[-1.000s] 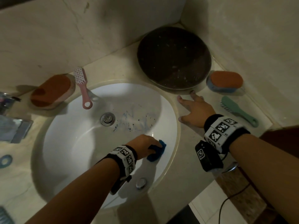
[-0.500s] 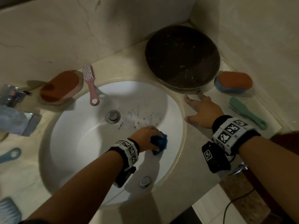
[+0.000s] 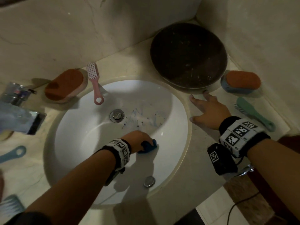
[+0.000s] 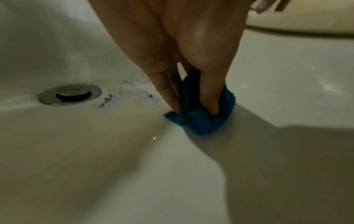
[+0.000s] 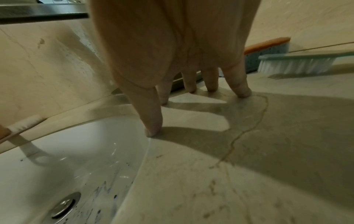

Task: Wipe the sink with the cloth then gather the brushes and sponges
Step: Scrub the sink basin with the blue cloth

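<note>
My left hand (image 3: 138,140) (image 4: 193,106) grips a bunched blue cloth (image 3: 150,147) (image 4: 206,119) and presses it on the near right wall of the white sink (image 3: 78,143). Blue smears and dark specks (image 3: 142,117) (image 4: 130,94) lie right of the drain (image 3: 116,115) (image 4: 70,94). My right hand (image 3: 206,111) (image 5: 195,97) rests open, fingers spread, on the counter by the sink rim. A pink brush (image 3: 95,82) and an orange sponge (image 3: 65,86) lie behind the sink. An orange-and-blue sponge (image 3: 241,81) (image 5: 266,48) and a green brush (image 3: 253,112) (image 5: 298,62) lie at the right.
A dark round pan (image 3: 188,56) stands in the back corner, just beyond my right fingertips. A chrome tap (image 3: 19,109) is at the left, with a blue brush handle (image 3: 13,153) and another brush (image 3: 9,207) on the left counter. Marble walls close the back and right.
My left hand has slid the cloth leftwards and a little down the sink wall. The right hand has stayed planted on the counter. The head view has shifted slightly.
</note>
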`<state>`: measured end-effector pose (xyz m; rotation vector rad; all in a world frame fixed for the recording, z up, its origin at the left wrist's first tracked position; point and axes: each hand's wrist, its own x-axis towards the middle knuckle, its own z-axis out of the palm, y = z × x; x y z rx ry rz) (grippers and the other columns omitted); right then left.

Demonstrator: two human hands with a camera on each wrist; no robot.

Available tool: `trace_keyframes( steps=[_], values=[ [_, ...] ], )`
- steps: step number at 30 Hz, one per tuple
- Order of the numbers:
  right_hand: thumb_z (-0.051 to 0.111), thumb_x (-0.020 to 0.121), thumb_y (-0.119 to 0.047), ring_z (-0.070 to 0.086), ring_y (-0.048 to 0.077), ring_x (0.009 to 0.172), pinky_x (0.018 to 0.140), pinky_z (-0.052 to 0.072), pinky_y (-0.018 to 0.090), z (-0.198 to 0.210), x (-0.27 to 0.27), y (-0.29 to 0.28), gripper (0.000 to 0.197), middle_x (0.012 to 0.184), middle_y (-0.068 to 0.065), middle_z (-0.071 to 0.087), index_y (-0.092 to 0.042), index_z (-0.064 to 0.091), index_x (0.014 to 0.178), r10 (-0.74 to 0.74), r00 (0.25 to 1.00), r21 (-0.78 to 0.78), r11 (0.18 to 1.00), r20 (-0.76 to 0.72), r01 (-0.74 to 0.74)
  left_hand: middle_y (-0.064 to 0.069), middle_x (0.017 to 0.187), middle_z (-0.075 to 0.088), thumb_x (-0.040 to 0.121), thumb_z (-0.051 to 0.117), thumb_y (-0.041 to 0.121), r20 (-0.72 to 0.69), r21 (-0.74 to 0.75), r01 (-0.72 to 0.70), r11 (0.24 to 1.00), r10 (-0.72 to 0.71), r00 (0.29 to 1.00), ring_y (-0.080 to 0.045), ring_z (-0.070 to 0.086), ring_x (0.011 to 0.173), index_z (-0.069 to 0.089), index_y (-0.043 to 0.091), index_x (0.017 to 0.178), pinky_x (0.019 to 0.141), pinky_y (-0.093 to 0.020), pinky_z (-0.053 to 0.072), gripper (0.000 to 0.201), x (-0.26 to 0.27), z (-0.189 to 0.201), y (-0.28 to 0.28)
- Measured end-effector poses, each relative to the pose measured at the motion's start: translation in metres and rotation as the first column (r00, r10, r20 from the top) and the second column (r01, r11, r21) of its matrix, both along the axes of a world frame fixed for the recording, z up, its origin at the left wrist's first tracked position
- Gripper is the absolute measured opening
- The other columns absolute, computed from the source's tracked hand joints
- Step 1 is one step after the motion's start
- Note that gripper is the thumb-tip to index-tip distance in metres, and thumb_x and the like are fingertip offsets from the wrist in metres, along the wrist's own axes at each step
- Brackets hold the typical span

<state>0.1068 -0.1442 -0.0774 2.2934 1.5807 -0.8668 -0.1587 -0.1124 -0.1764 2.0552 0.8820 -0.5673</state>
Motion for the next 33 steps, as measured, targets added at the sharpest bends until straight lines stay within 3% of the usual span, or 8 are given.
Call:
trace_keyframes(
  steps=[6, 9, 15, 18, 21, 25, 28, 33],
  values=[
    [0.063, 0.082, -0.047, 0.002, 0.036, 0.146, 0.115, 0.021, 0.045, -0.004, 0.002, 0.001, 0.083, 0.159, 0.008, -0.003, -0.045, 0.01, 0.146, 0.009, 1.0, 0.001, 1.0, 0.007, -0.009, -0.005, 0.133, 0.056, 0.088, 0.06, 0.014, -0.06, 0.113, -0.222, 0.968, 0.23, 0.971, -0.027, 0.052, 0.121, 0.058, 0.02, 0.127, 0.104, -0.031, 0.039, 0.04, -0.013, -0.011, 0.028],
    [0.063, 0.081, -0.047, 0.003, 0.036, 0.146, 0.115, 0.02, 0.045, -0.003, 0.002, 0.0, 0.083, 0.159, 0.008, -0.004, -0.045, 0.011, 0.146, 0.006, 1.0, 0.006, 1.0, 0.004, -0.006, -0.004, 0.126, 0.061, 0.084, 0.066, 0.017, 0.089, 0.051, -0.354, 0.934, 0.349, 0.933, -0.024, 0.054, 0.119, 0.059, 0.024, 0.124, 0.1, -0.027, 0.04, 0.041, -0.01, -0.002, 0.022],
    [0.063, 0.081, -0.046, 0.003, 0.035, 0.146, 0.116, 0.02, 0.044, -0.004, 0.002, 0.0, 0.084, 0.159, 0.009, -0.003, -0.045, 0.011, 0.146, -0.001, 1.0, 0.011, 1.0, -0.004, 0.001, -0.008, 0.128, 0.059, 0.09, 0.06, 0.021, 0.161, -0.008, -0.171, 0.985, 0.17, 0.972, -0.025, 0.053, 0.118, 0.055, 0.021, 0.129, 0.099, -0.03, 0.04, 0.04, 0.04, -0.001, -0.009],
    [0.063, 0.081, -0.046, 0.004, 0.035, 0.146, 0.116, 0.02, 0.044, -0.004, 0.002, 0.0, 0.084, 0.159, 0.009, -0.003, -0.045, 0.011, 0.146, 0.005, 1.0, 0.008, 1.0, 0.0, -0.005, -0.013, 0.123, 0.059, 0.091, 0.056, 0.019, 0.115, 0.083, -0.323, 0.943, 0.313, 0.943, -0.031, 0.054, 0.115, 0.058, 0.016, 0.126, 0.097, -0.034, 0.043, 0.035, 0.042, -0.009, -0.006],
    [0.064, 0.081, -0.046, 0.004, 0.034, 0.146, 0.116, 0.02, 0.044, -0.002, 0.002, 0.0, 0.083, 0.159, 0.009, -0.003, -0.045, 0.012, 0.146, -0.001, 1.0, 0.011, 1.0, -0.006, 0.001, -0.015, 0.121, 0.06, 0.092, 0.054, 0.018, 0.046, 0.11, -0.329, 0.938, 0.326, 0.944, -0.032, 0.055, 0.112, 0.057, 0.012, 0.125, 0.094, -0.035, 0.044, 0.033, 0.034, -0.009, 0.005],
    [0.064, 0.081, -0.046, 0.003, 0.034, 0.146, 0.117, 0.021, 0.044, -0.001, 0.001, -0.001, 0.083, 0.159, 0.007, -0.003, -0.045, 0.013, 0.146, -0.014, 1.0, 0.011, 1.0, -0.011, 0.014, -0.008, 0.137, 0.052, 0.091, 0.054, 0.009, 0.284, -0.011, -0.414, 0.91, 0.399, 0.872, -0.026, 0.048, 0.125, 0.055, 0.022, 0.129, 0.108, -0.032, 0.037, 0.041, 0.042, 0.004, -0.002],
    [0.064, 0.081, -0.046, 0.002, 0.033, 0.146, 0.117, 0.021, 0.043, -0.002, 0.0, 0.0, 0.083, 0.16, 0.006, -0.004, -0.045, 0.012, 0.146, -0.023, 1.0, 0.01, 1.0, 0.001, 0.023, -0.003, 0.157, 0.022, 0.096, 0.048, 0.011, 0.303, 0.014, -0.219, 0.976, 0.205, 0.931, -0.025, 0.03, 0.14, 0.036, 0.025, 0.144, 0.117, -0.031, 0.021, 0.051, 0.063, 0.005, -0.022],
    [0.063, 0.081, -0.045, 0.002, 0.035, 0.146, 0.116, 0.019, 0.043, -0.002, 0.0, 0.0, 0.083, 0.16, 0.005, -0.005, -0.045, 0.012, 0.146, -0.023, 1.0, 0.007, 1.0, -0.003, 0.023, -0.008, 0.159, 0.002, 0.1, 0.038, 0.013, 0.015, 0.155, 0.003, 0.988, -0.005, 1.0, -0.03, 0.032, 0.138, 0.012, 0.024, 0.151, 0.111, -0.035, 0.03, 0.058, 0.058, -0.015, -0.012]
  ],
)
